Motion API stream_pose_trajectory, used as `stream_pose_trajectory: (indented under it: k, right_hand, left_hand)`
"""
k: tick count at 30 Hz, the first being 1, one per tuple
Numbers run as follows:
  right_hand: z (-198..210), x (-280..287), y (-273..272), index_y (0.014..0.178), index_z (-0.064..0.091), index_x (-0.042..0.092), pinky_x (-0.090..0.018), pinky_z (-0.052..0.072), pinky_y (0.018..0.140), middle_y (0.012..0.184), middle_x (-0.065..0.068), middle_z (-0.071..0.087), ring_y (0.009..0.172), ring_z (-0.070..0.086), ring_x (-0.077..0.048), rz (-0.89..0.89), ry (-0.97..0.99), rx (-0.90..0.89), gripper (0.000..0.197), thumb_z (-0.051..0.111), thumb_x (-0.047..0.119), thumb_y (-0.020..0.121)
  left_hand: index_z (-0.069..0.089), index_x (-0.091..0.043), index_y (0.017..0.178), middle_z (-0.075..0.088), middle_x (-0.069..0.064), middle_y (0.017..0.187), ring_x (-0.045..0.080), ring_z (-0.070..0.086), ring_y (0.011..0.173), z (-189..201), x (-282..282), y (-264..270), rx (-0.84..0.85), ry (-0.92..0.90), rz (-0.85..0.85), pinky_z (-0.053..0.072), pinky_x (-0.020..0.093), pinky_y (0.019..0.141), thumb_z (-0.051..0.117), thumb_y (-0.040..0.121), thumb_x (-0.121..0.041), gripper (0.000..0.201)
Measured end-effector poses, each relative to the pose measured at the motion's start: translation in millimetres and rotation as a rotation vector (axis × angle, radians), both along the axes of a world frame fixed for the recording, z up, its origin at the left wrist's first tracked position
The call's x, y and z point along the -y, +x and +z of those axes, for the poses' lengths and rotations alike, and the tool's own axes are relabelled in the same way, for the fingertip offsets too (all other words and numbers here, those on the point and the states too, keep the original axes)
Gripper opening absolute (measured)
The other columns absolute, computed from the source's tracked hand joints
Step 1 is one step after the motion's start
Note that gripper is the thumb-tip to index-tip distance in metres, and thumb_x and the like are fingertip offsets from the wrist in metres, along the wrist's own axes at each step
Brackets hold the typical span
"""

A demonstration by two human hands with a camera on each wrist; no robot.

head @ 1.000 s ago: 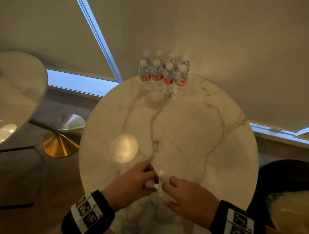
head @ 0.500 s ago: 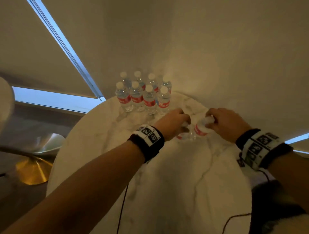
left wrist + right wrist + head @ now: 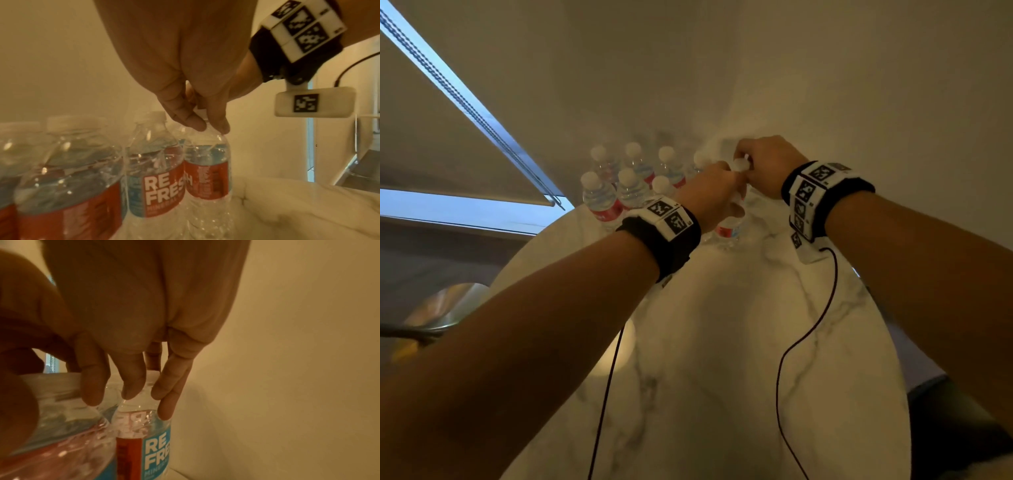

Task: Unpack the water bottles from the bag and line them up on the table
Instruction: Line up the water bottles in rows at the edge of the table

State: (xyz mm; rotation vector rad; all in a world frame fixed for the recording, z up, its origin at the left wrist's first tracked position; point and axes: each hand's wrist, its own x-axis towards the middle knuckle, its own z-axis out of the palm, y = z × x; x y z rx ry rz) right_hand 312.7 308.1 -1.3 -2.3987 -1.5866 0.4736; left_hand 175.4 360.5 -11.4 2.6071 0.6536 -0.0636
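Observation:
Several clear water bottles (image 3: 602, 202) with white caps and red-and-blue labels stand in two rows at the far edge of the round marble table (image 3: 722, 342). My left hand (image 3: 709, 192) grips the top of a bottle (image 3: 726, 232) at the right end of the near row. The left wrist view shows its fingers (image 3: 185, 116) pinching that bottle's (image 3: 206, 170) neck, with the bottle upright beside its neighbour (image 3: 156, 178). My right hand (image 3: 760, 161) holds the cap of a bottle (image 3: 740, 164) at the right end of the far row. Its fingers (image 3: 133, 382) curl round that bottle's (image 3: 144, 434) top.
A plain wall rises directly behind the bottles. A window with blinds and a bead chain (image 3: 465, 99) is at the left. A gold table base (image 3: 438, 315) stands on the floor. Thin cables (image 3: 808, 325) hang from both wrists. A dark shape (image 3: 959, 428) lies past the table's right edge.
Both hands moved from the near edge to the far edge of the table, each carrying a bottle. The two bottles now stand upright at the right ends of the rows.

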Motion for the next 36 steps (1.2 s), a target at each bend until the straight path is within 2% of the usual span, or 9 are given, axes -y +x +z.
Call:
stream_pose_trajectory:
  k: [9, 14, 17, 21, 24, 28, 31, 33, 36]
  right_hand:
    - [7.6, -8.3, 0.4, 0.112, 0.064, 0.015, -0.033, 0.047, 0.077, 0.101, -0.011, 0.066, 0.085, 0.057, -0.023, 0.057, -0.038, -0.017, 0.028, 0.056, 0.008, 0.086]
    - [1.9, 3.3, 1.4, 0.121, 0.059, 0.018, -0.032, 0.051, 0.076, 0.097, -0.007, 0.069, 0.086, 0.066, -0.022, -0.063, 0.027, -0.202, 0.034, 0.063, 0.018, 0.088]
    - [-5.1, 20.6, -1.9, 0.118, 0.056, 0.019, -0.036, 0.057, 0.074, 0.099, -0.007, 0.069, 0.078, 0.070, -0.021, -0.190, 0.070, -0.316, 0.029, 0.059, 0.022, 0.090]
    - [-23.2, 47.7, -17.7, 0.125, 0.045, 0.020, -0.045, 0.057, 0.081, 0.108, -0.008, 0.065, 0.085, 0.068, -0.025, -0.189, -0.117, -0.460, 0.047, 0.065, 0.023, 0.083]
    - [-41.6, 55.3, -37.2, 0.132, 0.038, 0.020, -0.037, 0.049, 0.085, 0.115, -0.001, 0.060, 0.097, 0.060, -0.021, -0.216, -0.110, -0.496, 0.076, 0.081, 0.035, 0.071]
    - [-60.2, 50.8, -59.2, 0.130, 0.045, 0.019, -0.031, 0.042, 0.086, 0.117, 0.001, 0.061, 0.103, 0.058, -0.020, -0.363, 0.069, -0.521, 0.073, 0.081, 0.043, 0.070]
    - [-67.4, 47.0, -66.6, 0.126, 0.049, 0.016, -0.038, 0.048, 0.090, 0.121, -0.007, 0.065, 0.108, 0.061, -0.028, -0.443, 0.152, -0.506, 0.067, 0.077, 0.046, 0.073]
    - [-70.9, 45.6, -68.8, 0.125, 0.049, 0.015, -0.039, 0.049, 0.089, 0.121, -0.009, 0.065, 0.107, 0.062, -0.030, -0.462, 0.176, -0.504, 0.064, 0.076, 0.046, 0.075]
    - [-71.8, 44.0, -69.1, 0.125, 0.049, 0.014, -0.039, 0.049, 0.089, 0.120, -0.010, 0.065, 0.107, 0.062, -0.031, -0.464, 0.192, -0.490, 0.063, 0.075, 0.046, 0.076]
  left_hand:
    - [0.063, -0.006, 0.131, 0.059, 0.020, 0.136, 0.035, 0.061, 0.121, -10.2, 8.6, 2.8, 0.104, 0.039, 0.065, 0.050, 0.039, 0.102, 0.074, 0.096, -0.021, 0.040]
    - [0.056, -0.007, 0.141, 0.061, 0.020, 0.133, 0.036, 0.062, 0.118, -10.9, 12.4, -10.4, 0.132, 0.031, 0.092, 0.053, 0.041, 0.100, 0.077, 0.094, -0.024, 0.054]
    - [0.058, -0.004, 0.139, 0.064, 0.020, 0.129, 0.033, 0.065, 0.114, -13.1, 18.4, -36.4, 0.296, -0.009, 0.151, 0.060, 0.043, 0.099, 0.077, 0.094, -0.025, 0.053]
    - [0.070, -0.005, 0.120, 0.067, 0.012, 0.115, 0.013, 0.062, 0.096, -17.2, 45.2, -103.9, 0.484, -0.062, 0.265, 0.062, 0.028, 0.083, 0.072, 0.098, -0.023, 0.029]
    - [0.073, -0.015, 0.114, 0.068, 0.000, 0.106, 0.010, 0.067, 0.087, -32.4, 71.8, -174.3, 0.396, -0.156, 0.338, 0.062, 0.023, 0.074, 0.068, 0.099, -0.031, 0.022]
    - [0.071, -0.038, 0.101, 0.066, -0.021, 0.098, -0.003, 0.069, 0.081, -61.8, 107.3, -274.3, 0.241, -0.277, 0.440, 0.054, 0.003, 0.071, 0.072, 0.097, -0.041, 0.005]
    - [0.074, -0.039, 0.096, 0.064, -0.029, 0.106, -0.013, 0.069, 0.083, -70.1, 130.3, -341.1, 0.144, -0.335, 0.514, 0.049, -0.006, 0.064, 0.049, 0.091, -0.078, 0.046]
    - [0.075, -0.043, 0.089, 0.064, -0.031, 0.106, -0.019, 0.067, 0.082, -74.4, 143.1, -374.1, 0.089, -0.355, 0.597, 0.048, -0.007, 0.058, 0.039, 0.088, -0.087, 0.057]
    - [0.068, -0.056, 0.083, 0.064, -0.036, 0.101, -0.022, 0.064, 0.079, -71.4, 159.5, -400.4, 0.056, -0.362, 0.676, 0.047, -0.008, 0.055, 0.073, 0.079, -0.063, 0.009]
